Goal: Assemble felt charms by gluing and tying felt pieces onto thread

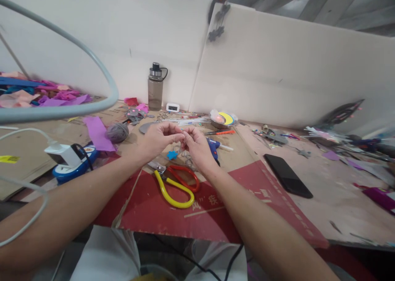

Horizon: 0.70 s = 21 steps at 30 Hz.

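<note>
My left hand and my right hand meet above the middle of the table, fingertips pinched together. Whatever sits between the fingers is too small to make out. Just below them lies a small blue star-shaped piece, with thin grey wire loops beside it. Nearer to me are scissors with one yellow and one red handle. A blue glue gun lies partly hidden behind my right hand. To the left of my left hand rests a ball of grey yarn.
A bottle and a small white digital clock stand against the white panel. A blue power strip with a charger is at left, a black phone at right. Felt scraps pile at far left. A hose arches across the upper left.
</note>
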{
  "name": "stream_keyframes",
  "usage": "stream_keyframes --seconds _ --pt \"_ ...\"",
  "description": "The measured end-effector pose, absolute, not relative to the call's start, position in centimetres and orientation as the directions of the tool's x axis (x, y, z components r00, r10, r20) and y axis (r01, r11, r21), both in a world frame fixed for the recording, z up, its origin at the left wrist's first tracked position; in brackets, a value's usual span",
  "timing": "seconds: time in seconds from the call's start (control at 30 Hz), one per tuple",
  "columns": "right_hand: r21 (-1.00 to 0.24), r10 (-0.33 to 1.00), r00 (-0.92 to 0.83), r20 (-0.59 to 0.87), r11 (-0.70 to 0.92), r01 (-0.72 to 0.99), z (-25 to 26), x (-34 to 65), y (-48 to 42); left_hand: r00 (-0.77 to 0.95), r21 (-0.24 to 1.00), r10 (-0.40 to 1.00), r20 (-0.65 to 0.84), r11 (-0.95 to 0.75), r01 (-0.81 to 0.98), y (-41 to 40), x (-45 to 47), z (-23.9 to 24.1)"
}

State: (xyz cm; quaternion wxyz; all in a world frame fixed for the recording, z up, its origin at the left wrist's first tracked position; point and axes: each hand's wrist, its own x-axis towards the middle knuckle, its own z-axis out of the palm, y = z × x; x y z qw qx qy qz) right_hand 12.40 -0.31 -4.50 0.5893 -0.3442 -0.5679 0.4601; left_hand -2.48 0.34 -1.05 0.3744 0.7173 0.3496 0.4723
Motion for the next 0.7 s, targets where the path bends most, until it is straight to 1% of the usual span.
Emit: stream_keyframes --seconds 0.2,0.37,0.47,0.53,0.6,0.67,0.7 --pt "-0.931 0.931 -0.081 0.355 0.344 -0.121 -4.0 12.1 -1.0 0.248 0.869 0.879 0.408 -0.457 0.188 -0.4 -2.0 -0.5" --pt "-0.919 0.917 -0.068 0.394 0.391 -0.061 -4.1 12.0 -1.4 0.289 0.880 0.874 0.390 -0.446 0.162 0.0 -2.0 -1.0" --pt "-0.916 0.914 -0.070 0.399 0.393 -0.084 -4.2 11.8 -1.6 0.344 0.888 0.860 0.376 -0.441 0.131 0.3 -2.0 -1.6" --pt "-0.923 0.924 -0.099 0.369 0.352 -0.158 -4.1 11.8 -1.6 0.388 0.921 0.851 0.354 -0.390 0.016 0.3 -1.8 -1.7" --pt "-0.928 0.947 -0.124 0.298 0.257 -0.269 -3.8 11.9 -1.3 0.432 0.944 0.840 0.329 -0.283 -0.168 0.1 -1.6 -1.7" --pt "-0.912 0.970 -0.130 0.206 0.142 -0.384 -3.4 12.4 -1.0 0.450 0.932 0.838 0.308 -0.171 -0.318 -0.1 -1.3 -1.6" --pt "-0.898 0.977 -0.125 0.174 0.105 -0.428 -3.1 12.6 -0.9 0.440 0.924 0.848 0.295 -0.136 -0.356 -0.1 -1.3 -1.5"
